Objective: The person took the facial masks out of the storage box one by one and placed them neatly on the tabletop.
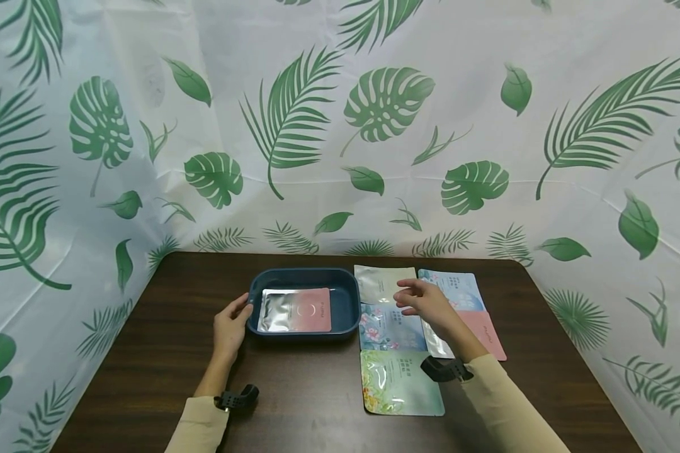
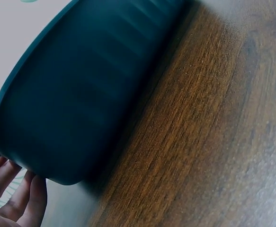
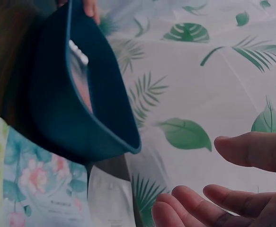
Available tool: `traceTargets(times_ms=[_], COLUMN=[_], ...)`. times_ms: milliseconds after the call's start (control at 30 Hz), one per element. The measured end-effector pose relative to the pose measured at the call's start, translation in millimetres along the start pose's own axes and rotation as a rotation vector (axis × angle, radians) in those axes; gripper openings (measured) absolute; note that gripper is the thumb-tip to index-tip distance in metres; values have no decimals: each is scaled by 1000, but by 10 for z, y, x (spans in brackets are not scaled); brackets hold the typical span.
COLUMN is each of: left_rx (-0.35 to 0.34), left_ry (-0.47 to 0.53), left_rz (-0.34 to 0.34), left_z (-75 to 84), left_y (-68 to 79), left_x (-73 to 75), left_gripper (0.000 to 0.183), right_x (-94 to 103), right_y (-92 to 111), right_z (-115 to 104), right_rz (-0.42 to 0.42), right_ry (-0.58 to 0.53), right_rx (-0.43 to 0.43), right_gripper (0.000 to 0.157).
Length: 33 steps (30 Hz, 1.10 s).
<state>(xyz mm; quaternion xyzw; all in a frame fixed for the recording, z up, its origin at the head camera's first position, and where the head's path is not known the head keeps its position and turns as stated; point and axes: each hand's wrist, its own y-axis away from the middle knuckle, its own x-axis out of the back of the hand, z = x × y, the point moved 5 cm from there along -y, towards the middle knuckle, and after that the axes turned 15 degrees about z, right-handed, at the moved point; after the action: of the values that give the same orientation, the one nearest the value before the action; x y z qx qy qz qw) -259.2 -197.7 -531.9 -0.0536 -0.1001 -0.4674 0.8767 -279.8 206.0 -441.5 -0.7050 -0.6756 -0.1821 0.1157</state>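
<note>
A dark blue rectangular basin (image 1: 303, 336) stands on the table's left half, with a silver-and-pink sachet (image 1: 311, 309) lying flat inside. My left hand (image 1: 230, 327) grips its left end at the rim; in the left wrist view the fingers (image 2: 33, 198) lie against the outer wall. My right hand (image 1: 427, 307) hovers over the sachets to the right, holding nothing, its thumb and fingers apart. Below and around it lie a cream sachet (image 1: 382, 283), a blue floral sachet (image 1: 393, 328), another blue sachet (image 1: 459, 289) and a second silver-and-pink sachet (image 1: 483, 332), partly hidden by the right arm.
A green floral sachet (image 1: 402, 384) lies nearest the front, left of the right wrist. The dark wooden table (image 1: 294, 402) ends at a white leaf-print cloth (image 1: 311, 207) hanging behind and at both sides. Each wrist wears a black band (image 1: 238, 397).
</note>
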Motion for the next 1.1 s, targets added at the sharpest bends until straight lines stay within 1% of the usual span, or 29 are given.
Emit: traceTargets(times_ms=[167, 400, 533, 633, 900, 1100], left_rx=[4, 2, 2, 4, -5, -7], left_ry=[-9, -15, -16, -19, -20, -12], left_rz=[-1, 0, -5, -4, 1, 16], left_z=[-1, -11, -20, -28, -20, -14], left_y=[-7, -22, -18, -15, -16, -5], left_x=[-1, -4, -6, -4, -9, -5], left_gripper=[38, 38, 38, 38, 38, 37], right_x=[-40, -104, -127, -157, -297, -434], right_y=[-61, -178, -220, -238, -317, -355], right_z=[-66, -117, -167, -216, -330, -394], right_rz=[-14, -30, -48, -50, -73, -101], right_ry=[-11, -49, -77, -92, -98, -82], right_rx=[17, -11, -1, -10, -37, -26], right_gripper=[48, 48, 46, 45, 50, 49])
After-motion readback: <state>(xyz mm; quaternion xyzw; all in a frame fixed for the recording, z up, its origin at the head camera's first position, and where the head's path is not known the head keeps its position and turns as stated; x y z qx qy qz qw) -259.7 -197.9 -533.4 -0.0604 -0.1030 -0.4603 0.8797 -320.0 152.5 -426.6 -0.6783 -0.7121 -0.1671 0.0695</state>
